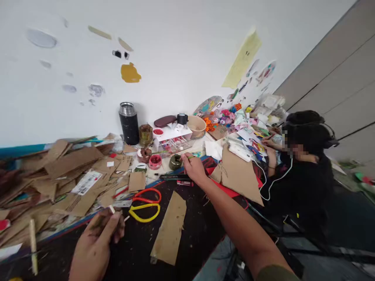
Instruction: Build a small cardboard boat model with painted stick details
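My left hand [98,238], its fingers smudged with paint, is closed round a short white stick [112,209] above the dark table. My right hand [193,168] reaches to the rim of a small jar of dark green paint [175,162]. Its fingers are pinched together there; what they hold, if anything, I cannot make out. Left of that jar stand a jar of red paint [155,161] and a jar of brown paint [144,154]. Scissors with one red and one yellow handle [145,218] lie between my hands, beside a cut cardboard strip [170,230].
Torn cardboard pieces [73,160] cover the table's left side. A black thermos [129,124] stands against the wall, near a white box [172,140] and a beige bowl [197,125]. A larger cardboard sheet [238,171] lies to the right. Another person [301,183] sits there working.
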Motion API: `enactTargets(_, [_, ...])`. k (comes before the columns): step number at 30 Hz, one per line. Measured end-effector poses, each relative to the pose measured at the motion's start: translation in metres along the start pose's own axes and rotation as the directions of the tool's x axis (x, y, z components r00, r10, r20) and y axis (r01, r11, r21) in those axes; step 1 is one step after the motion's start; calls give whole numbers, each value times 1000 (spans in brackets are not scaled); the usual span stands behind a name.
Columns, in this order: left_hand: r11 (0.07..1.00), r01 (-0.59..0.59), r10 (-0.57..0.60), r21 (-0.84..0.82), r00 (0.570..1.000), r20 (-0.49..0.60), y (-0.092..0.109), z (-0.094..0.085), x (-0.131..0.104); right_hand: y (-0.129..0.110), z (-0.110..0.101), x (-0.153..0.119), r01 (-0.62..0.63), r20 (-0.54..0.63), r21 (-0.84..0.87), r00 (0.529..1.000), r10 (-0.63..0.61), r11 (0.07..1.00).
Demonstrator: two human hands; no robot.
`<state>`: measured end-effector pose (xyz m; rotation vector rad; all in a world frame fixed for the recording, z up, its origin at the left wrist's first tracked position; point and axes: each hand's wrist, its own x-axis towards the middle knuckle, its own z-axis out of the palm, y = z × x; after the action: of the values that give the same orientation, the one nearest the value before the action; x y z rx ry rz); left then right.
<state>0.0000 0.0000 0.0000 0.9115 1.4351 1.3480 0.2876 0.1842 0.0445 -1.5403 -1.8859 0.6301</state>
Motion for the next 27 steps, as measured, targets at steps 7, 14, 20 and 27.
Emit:
enactTargets(7, [999,-26,25,29,1000,10,1,-2,1,0,-7,0,-13,-80,42,997,16,999])
enactTargets(14, [999,-31,31,23,999,-19,4,2,3,1,0,1,-35,-130,369,988,89,929])
enactTargets(20, [999,-39,40,27,999,-18,7,4,4,-1,-6,7,-90,-162,648,954,253,756])
enactTargets(27, [999,-28,28,44,1000,-8,0,0,7,9,-6,8,-69,-206,758,919,338,649])
